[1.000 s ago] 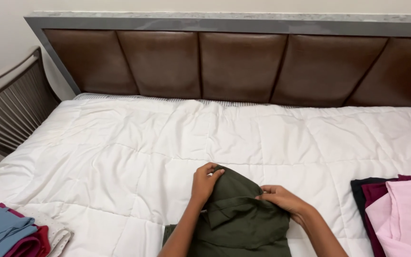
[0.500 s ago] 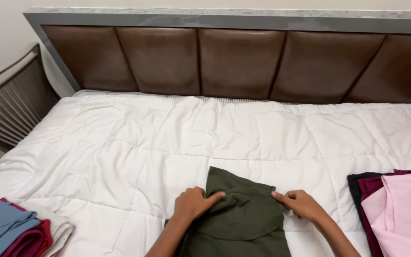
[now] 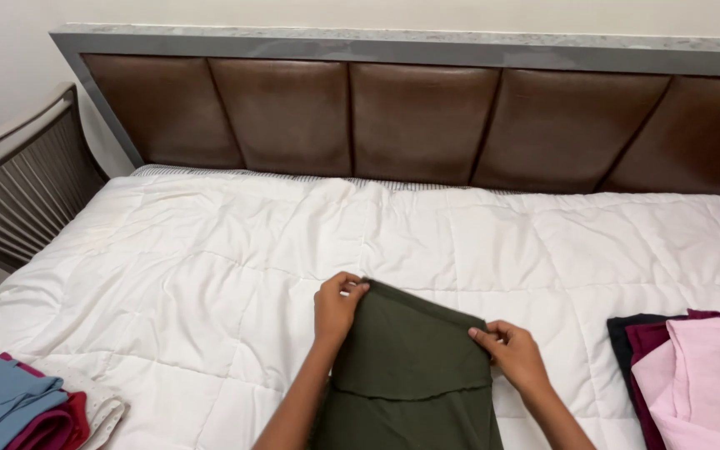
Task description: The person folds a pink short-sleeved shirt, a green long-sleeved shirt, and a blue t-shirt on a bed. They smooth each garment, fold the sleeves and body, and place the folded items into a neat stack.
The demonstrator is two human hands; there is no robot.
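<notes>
A dark olive-green garment (image 3: 410, 367) lies partly folded on the white quilted bed (image 3: 293, 242), near its front edge. My left hand (image 3: 337, 307) pinches the garment's far left corner. My right hand (image 3: 514, 354) pinches the far right corner. Both hands hold the folded top edge, and a fold line crosses the cloth below them.
A pile of pink, maroon and dark clothes (image 3: 693, 375) lies at the right. Blue, red and white clothes (image 3: 27, 408) sit at the front left. A brown padded headboard (image 3: 410, 125) runs along the back, a slatted chair (image 3: 10, 192) stands at the left.
My hands slid down the cloth and flattened it half a second ago. Now both have moved back to the far corners and pinch the top edge.
</notes>
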